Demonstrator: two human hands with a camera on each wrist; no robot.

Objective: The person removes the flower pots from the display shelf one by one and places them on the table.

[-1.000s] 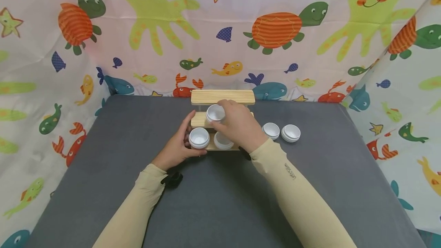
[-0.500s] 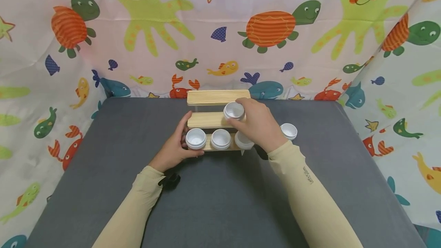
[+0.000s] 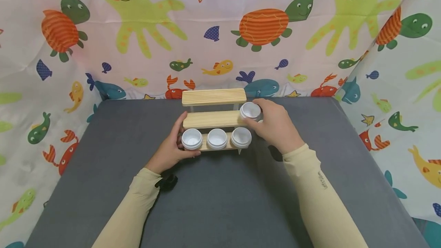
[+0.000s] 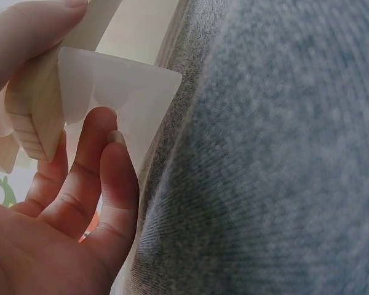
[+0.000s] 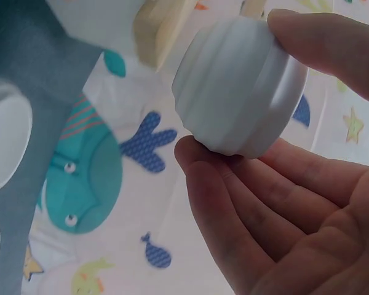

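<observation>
A three-step wooden stand (image 3: 213, 119) with pale planks and translucent side supports stands on the table. My left hand (image 3: 169, 149) grips its left end; in the left wrist view, the thumb lies over a plank and curled fingers (image 4: 118, 184) are beside the translucent support (image 4: 126, 92). My right hand (image 3: 277, 125) pinches a white ribbed cup (image 5: 240, 86) between thumb and fingers, at the right end of the middle step. Three similar white cups stand in a row on the lowest step: a left cup (image 3: 191, 139), a middle cup (image 3: 217, 138) and a right cup (image 3: 241, 137).
Two more white cups (image 5: 3, 135) show at the left edge of the right wrist view; in the head view my right hand mostly hides that spot. A grey cloth (image 3: 213, 202) covers the table. A curtain printed with sea animals (image 3: 151, 68) hangs behind and at both sides.
My right hand has carried the white cup rightward along the middle step to its right end, uncovering the lowest row. My left hand keeps its grip on the stand. The head view has shifted slightly.
</observation>
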